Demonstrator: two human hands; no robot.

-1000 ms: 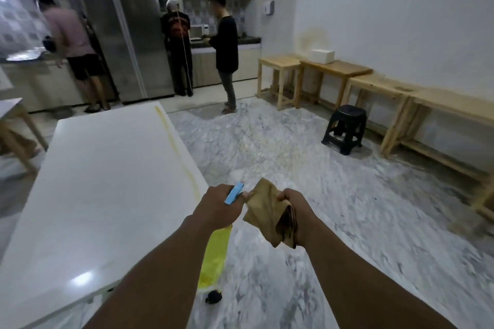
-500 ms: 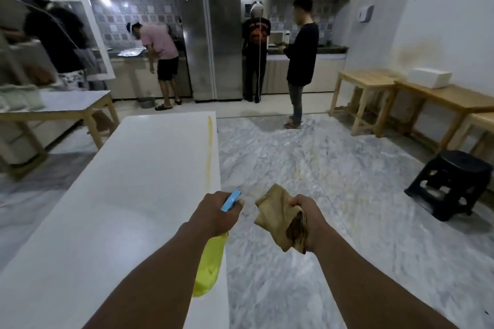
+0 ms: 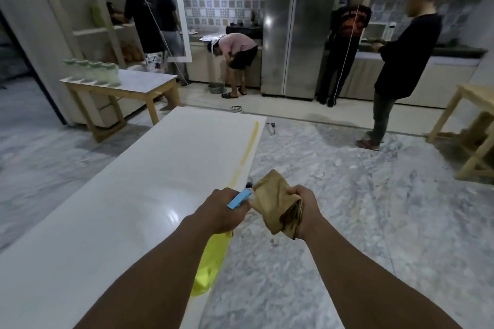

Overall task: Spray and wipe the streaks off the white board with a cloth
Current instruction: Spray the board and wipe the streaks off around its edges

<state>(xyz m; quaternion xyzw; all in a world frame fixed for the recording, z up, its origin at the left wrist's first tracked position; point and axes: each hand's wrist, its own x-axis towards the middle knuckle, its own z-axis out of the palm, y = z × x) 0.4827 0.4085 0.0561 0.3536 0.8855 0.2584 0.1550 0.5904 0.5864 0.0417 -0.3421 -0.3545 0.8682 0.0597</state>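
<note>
A long white board lies flat on my left, running away from me. A yellowish streak runs along its right edge. My left hand grips a spray bottle with a blue trigger head and a yellow body, which hangs over the board's right edge. My right hand holds a bunched tan cloth, stained dark at its lower folds, above the marble floor just right of the board. The bottle's nozzle sits close to the cloth.
Several people stand at the kitchen counter and steel fridge at the back; one person stands on the floor at the right. A wooden table with several jars is back left. Another wooden table is at the right.
My view has swung to the left, so the board now stretches ahead of me. Both hands have kept their hold on the bottle and the cloth and have come closer together.
</note>
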